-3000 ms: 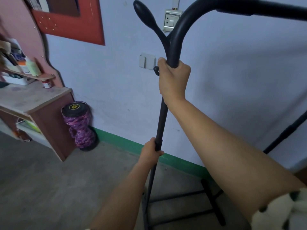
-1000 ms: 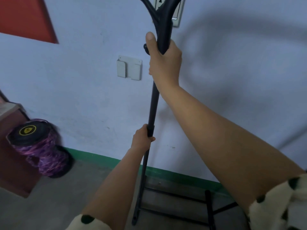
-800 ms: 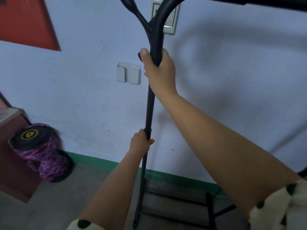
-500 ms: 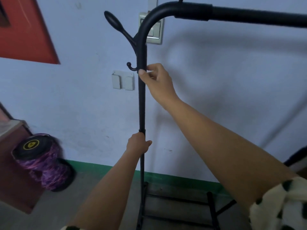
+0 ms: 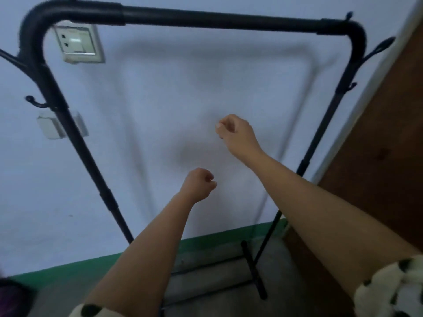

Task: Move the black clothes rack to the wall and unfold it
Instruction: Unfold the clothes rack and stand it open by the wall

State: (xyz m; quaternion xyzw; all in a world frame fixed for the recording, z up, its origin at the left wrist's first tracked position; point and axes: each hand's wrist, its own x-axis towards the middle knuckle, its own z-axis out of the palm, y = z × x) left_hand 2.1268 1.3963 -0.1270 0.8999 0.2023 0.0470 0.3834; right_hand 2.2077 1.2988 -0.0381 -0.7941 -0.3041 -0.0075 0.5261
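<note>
The black clothes rack stands against the pale blue wall, its top bar spanning the view between a left post and a right post with side hooks. Its floor bars show at the bottom near the green skirting. My left hand hangs in the air between the two posts, fingers curled, touching nothing. My right hand is higher and further right, fingers loosely curled, also off the rack.
A wall socket and a small white holder sit behind the left post. A brown wooden door or panel borders the rack on the right. A purple object peeks in at bottom left on the grey floor.
Both hands have let go of the left post and moved right into the space between the posts. The view has swung right, showing the whole rack frame.
</note>
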